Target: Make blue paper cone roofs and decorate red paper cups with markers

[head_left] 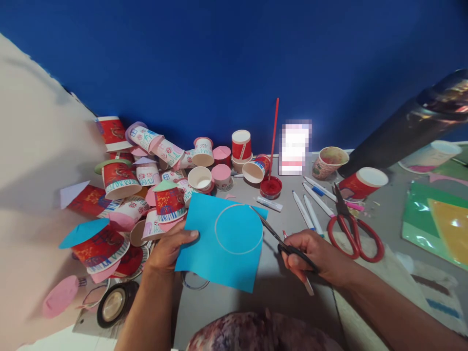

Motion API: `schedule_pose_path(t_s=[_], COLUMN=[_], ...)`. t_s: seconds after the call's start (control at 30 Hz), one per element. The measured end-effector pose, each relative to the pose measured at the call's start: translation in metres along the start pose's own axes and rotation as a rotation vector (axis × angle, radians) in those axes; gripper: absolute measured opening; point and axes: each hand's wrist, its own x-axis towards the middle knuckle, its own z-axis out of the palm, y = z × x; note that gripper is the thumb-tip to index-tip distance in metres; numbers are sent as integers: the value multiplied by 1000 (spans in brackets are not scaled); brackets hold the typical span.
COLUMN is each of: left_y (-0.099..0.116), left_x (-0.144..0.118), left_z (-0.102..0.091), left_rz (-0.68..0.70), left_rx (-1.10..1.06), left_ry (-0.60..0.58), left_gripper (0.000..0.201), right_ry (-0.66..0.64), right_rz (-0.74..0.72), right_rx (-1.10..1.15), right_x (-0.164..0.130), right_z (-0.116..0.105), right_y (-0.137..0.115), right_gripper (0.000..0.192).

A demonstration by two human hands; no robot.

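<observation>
While, in the head view, my left hand (171,247) pinches the left edge of the blue sheet (204,224) between thumb and fingers, my right hand (307,249) is closed around the handles of the black-handled scissors (283,247). The sheet is held above the grey surface (219,312) and bears a pale circle outline (239,254). The scissor blades lie at its upper right edge, beside the outline. Paper cups (170,204) crowd the left; red-handled scissors (351,224) lie right.

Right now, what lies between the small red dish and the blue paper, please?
In the head view, a small white tube lies between the red dish and the blue paper.
</observation>
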Motion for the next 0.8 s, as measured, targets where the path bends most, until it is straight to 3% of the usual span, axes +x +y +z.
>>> schedule_pose_path(t_s=[0.43,0.8], left_y=[1,10], left_x=[4,-13], left_z=[-9,14], left_rz=[24,58], left_rx=[25,44], left_ry=[105,148], left_gripper=[58,39], right_ry=[-34,-54], right_rz=[-10,6], right_rx=[-3,16], right_x=[-2,-2], right_z=[-2,-1], right_y=[4,3], right_gripper=[63,65])
